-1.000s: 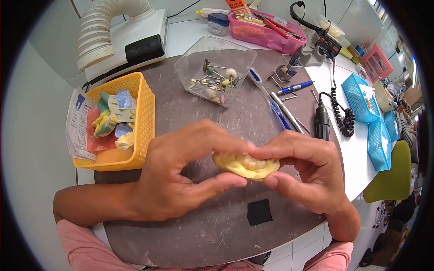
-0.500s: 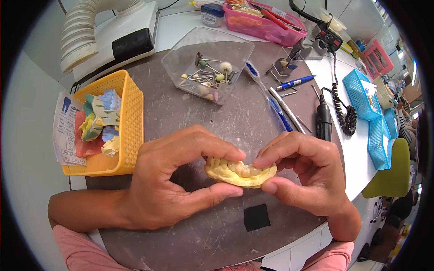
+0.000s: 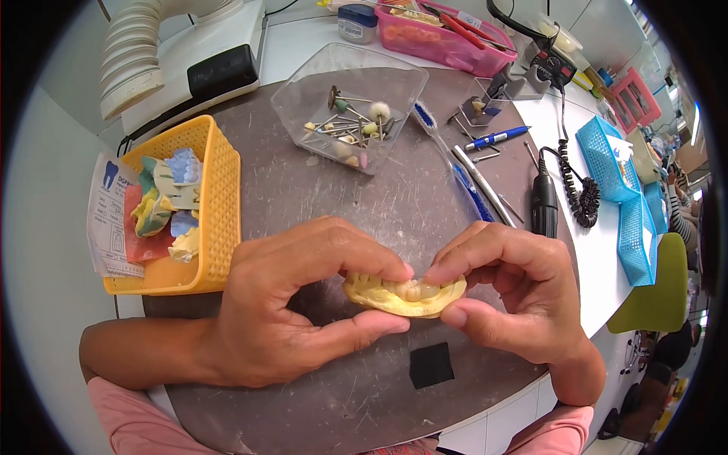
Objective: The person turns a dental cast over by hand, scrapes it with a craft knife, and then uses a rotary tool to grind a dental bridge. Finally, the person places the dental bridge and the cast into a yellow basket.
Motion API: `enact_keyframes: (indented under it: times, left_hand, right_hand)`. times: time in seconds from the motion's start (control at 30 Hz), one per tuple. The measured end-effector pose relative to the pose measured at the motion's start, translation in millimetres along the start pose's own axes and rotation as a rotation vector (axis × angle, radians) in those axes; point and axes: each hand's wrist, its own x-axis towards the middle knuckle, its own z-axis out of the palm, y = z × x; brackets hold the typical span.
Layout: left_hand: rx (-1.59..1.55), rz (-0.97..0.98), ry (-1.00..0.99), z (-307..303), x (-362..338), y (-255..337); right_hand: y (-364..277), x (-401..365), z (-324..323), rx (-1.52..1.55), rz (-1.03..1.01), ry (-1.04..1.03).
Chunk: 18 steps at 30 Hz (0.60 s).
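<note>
Left hand (image 3: 288, 311) grip: thumb beneath, forefinger tip on top, pinching the left end of the yellow plaster dental cast (image 3: 379, 294). Right hand (image 3: 516, 296) grip mirrors it on the right end. The cast sits at centre frame, teeth side up for viewing, and appears lifted off the dark scratched round tabletop (image 3: 356, 402). Both forefinger tips meet over the pale tooth-coloured piece (image 3: 413, 289), likely to steady it.

Left of frame: yellow plastic mesh basket (image 3: 224, 189) of further casts. Top centre: clear plastic tray of burs (image 3: 303, 102). Right: black handpiece on a coiled cord (image 3: 542, 203), within reach.

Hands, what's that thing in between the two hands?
A yellow model of teeth lies between the left hand and the right hand. Fingers of both hands pinch it from each side, above the dark mat. The head view shows it.
</note>
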Motion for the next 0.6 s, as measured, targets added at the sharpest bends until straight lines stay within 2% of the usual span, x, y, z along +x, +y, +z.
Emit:
enact_keyframes:
  times: [0.33, 0.4, 0.6]
  left_hand:
    - [-0.038, -0.029, 0.019, 0.3, -0.4, -1.4]
    - [-0.036, -0.025, -0.001, -0.4, -0.1, -1.4]
    - [-0.055, -0.053, -0.004, 0.3, -1.4, -0.8]
  right_hand:
    - [-1.7, -0.6, 1.7, -0.008, -0.006, 0.014]
    - [-2.8, -0.3, 1.7, -0.136, -0.045, -0.012]
    - [-1.4, -1.0, 1.9, -0.145, -0.061, 0.007]
